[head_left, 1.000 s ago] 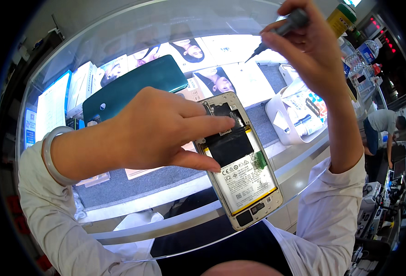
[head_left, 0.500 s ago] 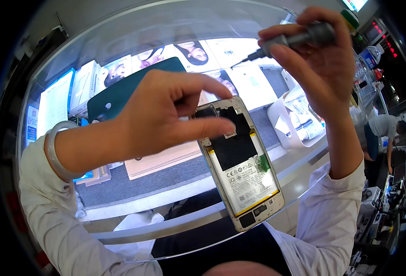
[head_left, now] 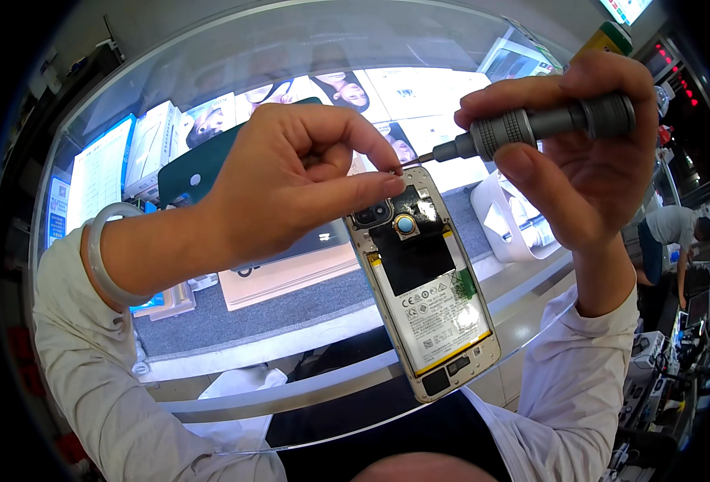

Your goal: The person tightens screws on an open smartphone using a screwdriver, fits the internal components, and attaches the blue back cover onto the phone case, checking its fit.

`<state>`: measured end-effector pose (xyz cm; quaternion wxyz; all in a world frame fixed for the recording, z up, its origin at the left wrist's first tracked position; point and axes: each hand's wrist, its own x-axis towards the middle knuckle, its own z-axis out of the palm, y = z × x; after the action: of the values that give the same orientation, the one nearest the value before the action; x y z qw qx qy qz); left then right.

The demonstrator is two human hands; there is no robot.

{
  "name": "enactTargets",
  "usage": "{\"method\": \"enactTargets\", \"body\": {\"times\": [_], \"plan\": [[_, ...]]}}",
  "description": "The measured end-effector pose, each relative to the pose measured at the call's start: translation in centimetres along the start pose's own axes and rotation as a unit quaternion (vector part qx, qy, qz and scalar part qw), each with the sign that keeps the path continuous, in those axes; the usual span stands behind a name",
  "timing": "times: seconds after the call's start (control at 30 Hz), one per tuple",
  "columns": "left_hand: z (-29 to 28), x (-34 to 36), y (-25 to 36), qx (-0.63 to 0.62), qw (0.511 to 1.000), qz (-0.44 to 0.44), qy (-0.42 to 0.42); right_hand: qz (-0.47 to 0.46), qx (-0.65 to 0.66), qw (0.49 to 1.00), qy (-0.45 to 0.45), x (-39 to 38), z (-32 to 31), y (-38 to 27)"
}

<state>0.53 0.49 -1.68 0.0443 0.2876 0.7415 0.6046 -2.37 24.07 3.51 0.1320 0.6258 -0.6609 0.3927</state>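
A smartphone (head_left: 439, 317) with its back off lies on the glass counter, its battery, black film and camera exposed. My right hand (head_left: 588, 153) is closed round a grey screwdriver (head_left: 499, 135), held tilted with its bit pointing left and down. The tip of the bit reaches the fingers of my left hand (head_left: 290, 177), at the phone's top edge. There my left thumb and forefinger are pinched together; whatever is between them is too small to make out. A dark teal phone back cover (head_left: 182, 175) lies behind my left wrist.
Under the glass are several boxes and pictures, including a white box (head_left: 148, 149) at the left. A white basket (head_left: 487, 229) with packaged items stands to the right of the phone. Further right, a person (head_left: 676, 229) bends over beside a cluttered counter.
My right hand has brought the screwdriver tip to my left fingertips. My left thumb and forefinger, apart before, have closed at the phone's top edge, uncovering the round button area and camera.
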Motion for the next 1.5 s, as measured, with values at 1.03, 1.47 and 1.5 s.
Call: {"method": "enactTargets", "body": {"times": [1.03, 1.47, 1.5], "plan": [[0.2, -0.1, -0.2, 0.031, 0.999, -0.001, -0.02, 0.005, -0.106, 0.994, -0.004, -0.3, 0.6, -0.5], [0.3, -0.1, 0.0, 0.043, 0.999, 0.02, -0.022, -0.079, -0.123, 0.984, -0.101, 1.9, 0.0, -1.2], [0.3, -0.1, 0.0, 0.044, 0.998, 0.026, -0.025, -0.09, -0.095, 0.99, -0.046, 0.7, 0.5, 0.2]]}}
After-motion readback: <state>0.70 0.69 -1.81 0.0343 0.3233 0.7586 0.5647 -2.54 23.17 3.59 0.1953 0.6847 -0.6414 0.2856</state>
